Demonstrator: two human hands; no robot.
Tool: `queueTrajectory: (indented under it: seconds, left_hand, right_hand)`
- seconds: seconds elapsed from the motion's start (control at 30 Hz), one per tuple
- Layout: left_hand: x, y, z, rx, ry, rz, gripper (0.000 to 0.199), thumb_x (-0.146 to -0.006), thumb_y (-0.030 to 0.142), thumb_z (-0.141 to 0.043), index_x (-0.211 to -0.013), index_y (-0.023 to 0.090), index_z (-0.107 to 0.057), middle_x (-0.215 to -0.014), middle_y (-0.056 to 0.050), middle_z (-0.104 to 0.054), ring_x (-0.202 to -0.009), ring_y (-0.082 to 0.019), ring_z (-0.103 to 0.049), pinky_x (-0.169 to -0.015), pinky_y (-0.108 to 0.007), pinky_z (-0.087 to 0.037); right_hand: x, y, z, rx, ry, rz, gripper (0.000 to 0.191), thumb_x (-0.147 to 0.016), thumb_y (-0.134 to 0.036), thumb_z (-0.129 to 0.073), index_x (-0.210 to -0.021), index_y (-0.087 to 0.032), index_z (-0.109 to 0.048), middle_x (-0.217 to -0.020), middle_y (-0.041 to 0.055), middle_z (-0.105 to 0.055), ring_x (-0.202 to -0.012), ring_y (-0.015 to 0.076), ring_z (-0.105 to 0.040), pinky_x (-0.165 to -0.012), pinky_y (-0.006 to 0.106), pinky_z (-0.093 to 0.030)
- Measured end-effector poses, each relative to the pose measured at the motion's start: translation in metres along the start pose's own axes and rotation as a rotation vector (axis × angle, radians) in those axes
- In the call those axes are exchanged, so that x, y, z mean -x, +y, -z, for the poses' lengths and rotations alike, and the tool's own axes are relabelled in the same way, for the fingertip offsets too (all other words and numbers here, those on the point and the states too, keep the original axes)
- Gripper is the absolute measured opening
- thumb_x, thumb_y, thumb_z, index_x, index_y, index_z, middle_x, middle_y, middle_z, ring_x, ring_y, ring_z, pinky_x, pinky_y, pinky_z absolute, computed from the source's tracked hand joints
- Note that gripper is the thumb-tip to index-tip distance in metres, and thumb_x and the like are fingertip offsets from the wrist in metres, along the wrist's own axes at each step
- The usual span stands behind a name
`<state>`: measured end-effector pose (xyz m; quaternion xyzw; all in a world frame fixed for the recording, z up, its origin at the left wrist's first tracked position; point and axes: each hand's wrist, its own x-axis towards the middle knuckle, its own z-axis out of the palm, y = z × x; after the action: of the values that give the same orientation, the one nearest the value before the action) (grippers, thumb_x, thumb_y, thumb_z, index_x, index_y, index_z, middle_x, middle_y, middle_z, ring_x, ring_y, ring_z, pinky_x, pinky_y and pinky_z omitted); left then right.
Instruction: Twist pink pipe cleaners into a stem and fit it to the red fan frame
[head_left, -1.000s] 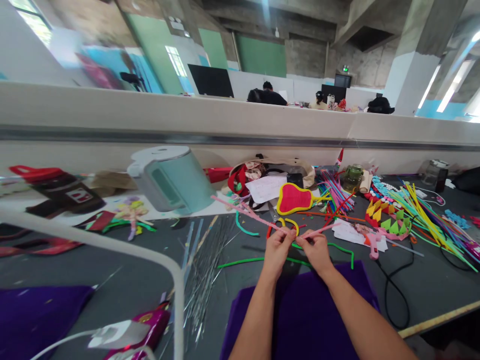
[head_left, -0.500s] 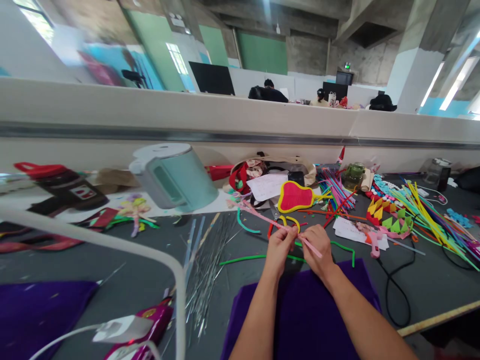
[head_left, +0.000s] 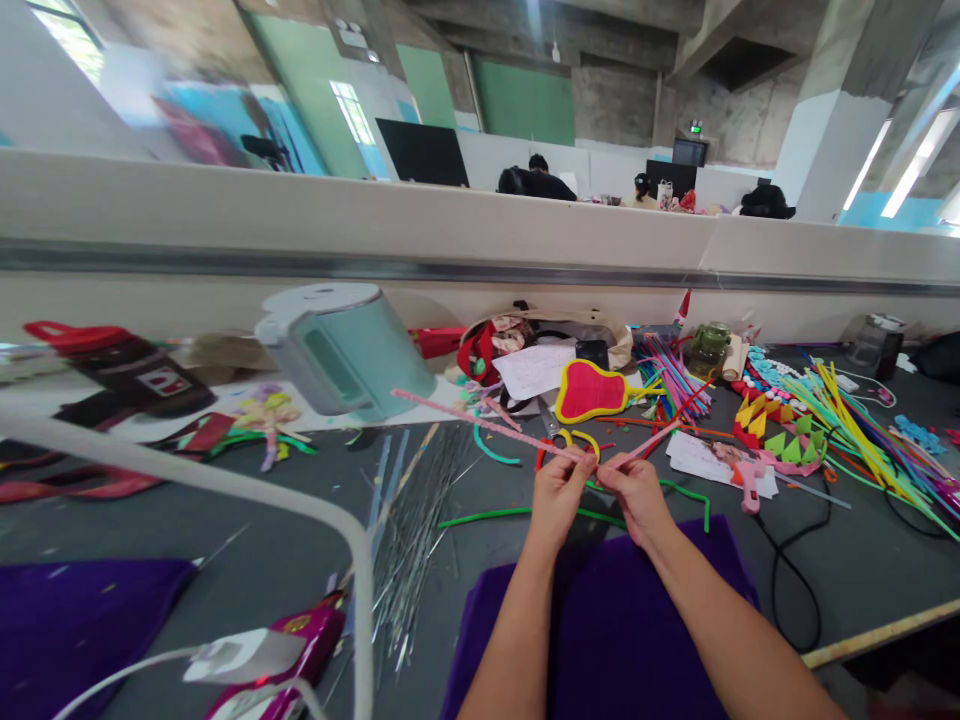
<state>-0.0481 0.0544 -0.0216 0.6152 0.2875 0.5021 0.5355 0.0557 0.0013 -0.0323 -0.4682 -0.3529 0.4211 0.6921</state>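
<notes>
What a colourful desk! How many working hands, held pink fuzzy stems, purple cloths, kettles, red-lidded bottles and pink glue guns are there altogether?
Left hand and right hand: 2
Held pink fuzzy stem: at least 1, partly hidden
Far-left purple cloth and middle purple cloth: 2
Kettle: 1
Red-lidded bottle: 1
Pink glue gun: 1
Total: at least 8

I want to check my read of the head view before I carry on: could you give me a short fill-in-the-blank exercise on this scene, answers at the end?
1. The bare left hand and bare right hand pinch a thin, fuzzy, ____-coloured strip.
2. The pale teal, white-lidded kettle is to the ____ of both hands.
3. The flat red shape has a fuzzy ____ border.
4. The smooth, dark cloth beneath the forearms is ____.

Missing words: pink; left; yellow; purple.
</notes>
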Motion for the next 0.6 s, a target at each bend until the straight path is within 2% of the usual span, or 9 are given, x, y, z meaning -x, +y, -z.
queueTrajectory:
  seconds: [0.13,0.17,0.23,0.3,0.4,0.5,0.6]
  left_hand:
    - [0.001,-0.006,-0.002,0.087,0.025,0.211,0.038,-0.073,0.05,-0.065,-0.061,0.015,-0.055,-0.046,0.006,-0.038,-0.042,-0.006,-0.03,-0.042,-0.02,-0.022]
    - [0.001,-0.007,-0.002,0.114,0.016,0.24,0.039,-0.072,0.051,-0.065,-0.061,0.016,-0.054,-0.045,0.007,-0.037,-0.041,-0.006,-0.029,-0.042,-0.02,-0.021]
    - [0.0,-0.008,-0.001,0.139,-0.002,0.246,0.038,-0.071,0.05,-0.066,-0.061,0.016,-0.053,-0.046,0.007,-0.037,-0.042,-0.006,-0.029,-0.042,-0.02,-0.022]
    - [0.0,-0.007,0.0,0.117,-0.008,0.204,0.036,-0.072,0.048,-0.067,-0.061,0.016,-0.053,-0.049,0.006,-0.039,-0.044,-0.007,-0.032,-0.043,-0.02,-0.024]
    - [-0.001,-0.003,0.003,0.044,-0.005,0.083,0.032,-0.075,0.044,-0.065,-0.062,0.016,-0.055,-0.054,0.005,-0.043,-0.049,-0.008,-0.036,-0.047,-0.021,-0.028]
    - [-0.002,0.001,0.004,-0.011,-0.037,-0.048,0.03,-0.077,0.04,-0.064,-0.06,0.016,-0.057,-0.059,0.003,-0.047,-0.057,-0.01,-0.042,-0.054,-0.022,-0.033]
    - [-0.001,0.004,0.003,-0.016,-0.061,-0.1,0.03,-0.076,0.039,-0.065,-0.058,0.016,-0.058,-0.06,0.002,-0.047,-0.059,-0.011,-0.043,-0.057,-0.023,-0.035]
  right_hand:
    - [0.005,-0.005,0.004,0.619,0.057,0.598,0.019,-0.083,-0.028,-0.058,-0.067,-0.02,-0.063,-0.069,0.0036,-0.06,-0.072,0.0175,-0.052,-0.072,0.032,-0.041]
    - [0.006,-0.006,0.005,0.723,0.046,0.684,0.02,-0.086,-0.026,-0.054,-0.069,-0.02,-0.064,-0.071,0.0047,-0.06,-0.074,0.0182,-0.052,-0.074,0.033,-0.041]
    - [0.007,-0.007,0.006,0.803,0.017,0.738,0.019,-0.087,-0.023,-0.052,-0.073,-0.02,-0.064,-0.072,0.0054,-0.061,-0.075,0.0184,-0.052,-0.073,0.033,-0.041]
    - [0.006,-0.007,0.005,0.729,0.019,0.647,0.017,-0.086,-0.025,-0.055,-0.071,-0.02,-0.063,-0.071,0.0042,-0.061,-0.073,0.0177,-0.053,-0.07,0.032,-0.041]
    - [0.002,-0.006,0.003,0.422,0.011,0.314,0.016,-0.078,-0.029,-0.064,-0.065,-0.019,-0.062,-0.062,0.0005,-0.059,-0.062,0.0149,-0.051,-0.061,0.028,-0.04]
    - [-0.002,-0.003,0.003,0.032,-0.056,-0.048,0.018,-0.067,-0.031,-0.071,-0.06,-0.018,-0.061,-0.054,-0.0016,-0.057,-0.052,0.0122,-0.049,-0.054,0.025,-0.038]
    - [-0.004,-0.001,0.003,-0.187,-0.092,-0.239,0.022,-0.06,-0.032,-0.076,-0.059,-0.017,-0.06,-0.052,-0.0024,-0.056,-0.05,0.0117,-0.049,-0.054,0.025,-0.039]
